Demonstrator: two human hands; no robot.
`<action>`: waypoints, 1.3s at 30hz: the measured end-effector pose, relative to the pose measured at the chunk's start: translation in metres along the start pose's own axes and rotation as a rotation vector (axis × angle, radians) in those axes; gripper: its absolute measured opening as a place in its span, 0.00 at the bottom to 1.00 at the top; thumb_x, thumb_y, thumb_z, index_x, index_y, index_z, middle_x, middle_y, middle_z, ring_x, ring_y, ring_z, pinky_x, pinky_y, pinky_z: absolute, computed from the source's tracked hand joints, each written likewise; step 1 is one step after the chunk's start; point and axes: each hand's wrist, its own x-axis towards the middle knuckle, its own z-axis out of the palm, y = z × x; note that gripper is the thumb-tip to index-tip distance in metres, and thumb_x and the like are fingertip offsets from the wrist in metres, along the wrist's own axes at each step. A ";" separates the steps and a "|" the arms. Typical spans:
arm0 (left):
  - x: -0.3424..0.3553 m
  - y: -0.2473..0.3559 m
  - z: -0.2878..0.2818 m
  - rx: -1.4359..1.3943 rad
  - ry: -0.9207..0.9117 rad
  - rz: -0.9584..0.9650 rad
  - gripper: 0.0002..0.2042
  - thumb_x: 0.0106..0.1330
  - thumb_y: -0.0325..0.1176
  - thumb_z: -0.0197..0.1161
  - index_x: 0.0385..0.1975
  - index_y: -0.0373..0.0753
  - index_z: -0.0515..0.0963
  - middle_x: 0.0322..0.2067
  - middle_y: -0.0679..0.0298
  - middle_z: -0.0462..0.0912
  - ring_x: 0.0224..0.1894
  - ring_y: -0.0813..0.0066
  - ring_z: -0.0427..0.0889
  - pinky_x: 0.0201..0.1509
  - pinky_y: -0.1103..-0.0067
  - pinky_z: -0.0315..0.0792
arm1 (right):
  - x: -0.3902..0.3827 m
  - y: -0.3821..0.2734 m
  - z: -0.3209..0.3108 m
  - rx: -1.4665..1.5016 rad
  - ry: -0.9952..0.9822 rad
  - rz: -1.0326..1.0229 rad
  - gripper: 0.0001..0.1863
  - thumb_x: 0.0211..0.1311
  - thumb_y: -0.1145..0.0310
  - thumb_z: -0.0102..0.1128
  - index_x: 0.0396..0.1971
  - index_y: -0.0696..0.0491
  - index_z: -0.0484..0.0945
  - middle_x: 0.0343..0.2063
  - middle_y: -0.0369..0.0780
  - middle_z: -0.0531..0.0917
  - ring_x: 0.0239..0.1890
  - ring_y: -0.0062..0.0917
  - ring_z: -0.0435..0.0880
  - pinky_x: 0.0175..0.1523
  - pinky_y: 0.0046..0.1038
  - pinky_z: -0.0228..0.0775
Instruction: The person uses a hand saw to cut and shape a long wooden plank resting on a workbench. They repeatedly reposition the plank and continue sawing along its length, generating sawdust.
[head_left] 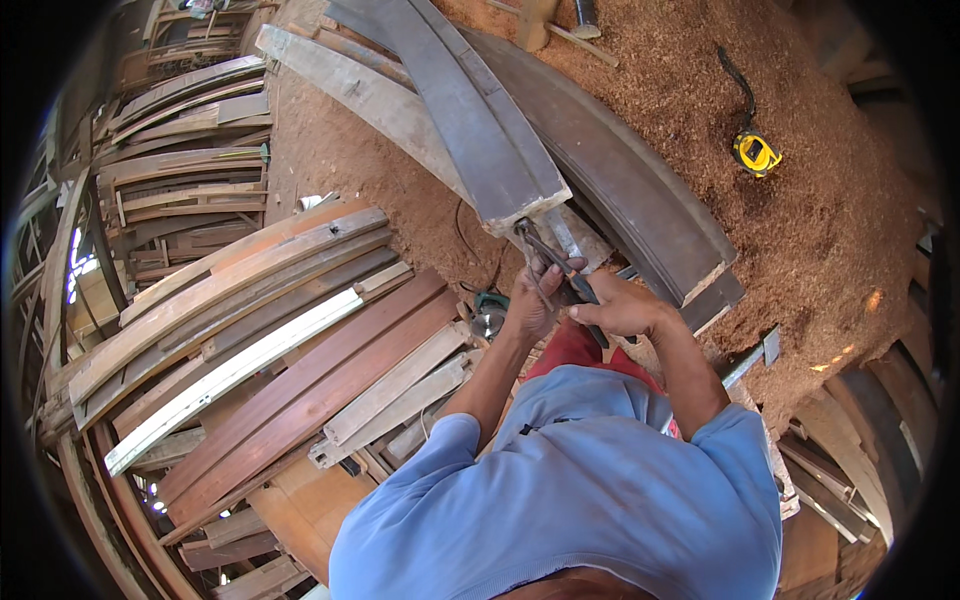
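Observation:
At the near end of a long dark grey board (480, 130), a dark metal pincer-like tool (525, 228) meets the pale, rough end face. My left hand (533, 300) is closed around a thin shaft just below that end; whether it is part of the tool or a separate piece is hard to tell. My right hand (625, 308) grips the tool's dark handles, to the right of and close to the left one. Behind the hands, a pale metal piece (565, 232) shows under the board's end.
Dark boards (640, 200) and a pale plank (350, 90) lie beneath. A yellow tape measure (755, 152) rests on sawdust (820, 220) at right, a hammer (585, 20) at the back. A circular saw (488, 318) sits left of my legs, beside stacked planks (260, 400).

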 end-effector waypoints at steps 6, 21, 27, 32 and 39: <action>-0.002 0.002 -0.011 -0.083 -0.029 -0.035 0.18 0.69 0.40 0.70 0.52 0.40 0.77 0.53 0.57 0.83 0.59 0.60 0.80 0.62 0.59 0.75 | -0.008 0.042 0.029 0.736 -0.111 0.021 0.12 0.68 0.60 0.57 0.31 0.53 0.72 0.25 0.36 0.76 0.25 0.21 0.74 0.29 0.26 0.64; -0.015 0.008 -0.006 -0.069 0.032 -0.073 0.19 0.71 0.47 0.66 0.52 0.40 0.78 0.50 0.61 0.84 0.57 0.65 0.80 0.61 0.62 0.76 | -0.014 0.022 0.050 0.860 -0.094 -0.045 0.19 0.69 0.67 0.53 0.57 0.58 0.76 0.35 0.34 0.78 0.37 0.18 0.74 0.42 0.25 0.71; -0.001 0.004 -0.020 0.301 -0.021 0.089 0.15 0.75 0.44 0.62 0.48 0.38 0.81 0.38 0.67 0.84 0.41 0.77 0.82 0.48 0.77 0.76 | 0.001 0.044 0.043 0.108 0.144 -0.131 0.16 0.65 0.72 0.53 0.50 0.62 0.76 0.33 0.43 0.78 0.36 0.25 0.80 0.45 0.32 0.75; 0.006 -0.001 -0.029 0.210 0.027 0.013 0.12 0.74 0.40 0.64 0.47 0.37 0.81 0.38 0.67 0.85 0.40 0.77 0.81 0.48 0.76 0.75 | -0.005 0.032 0.019 0.137 0.046 -0.130 0.16 0.65 0.72 0.52 0.50 0.61 0.76 0.33 0.42 0.78 0.29 0.25 0.79 0.39 0.32 0.76; -0.004 0.010 -0.010 0.205 0.087 0.023 0.08 0.74 0.36 0.64 0.43 0.38 0.82 0.35 0.66 0.86 0.36 0.78 0.83 0.43 0.78 0.76 | 0.000 0.046 0.037 0.716 -0.065 -0.020 0.16 0.73 0.61 0.55 0.50 0.57 0.76 0.34 0.35 0.79 0.36 0.20 0.79 0.39 0.25 0.74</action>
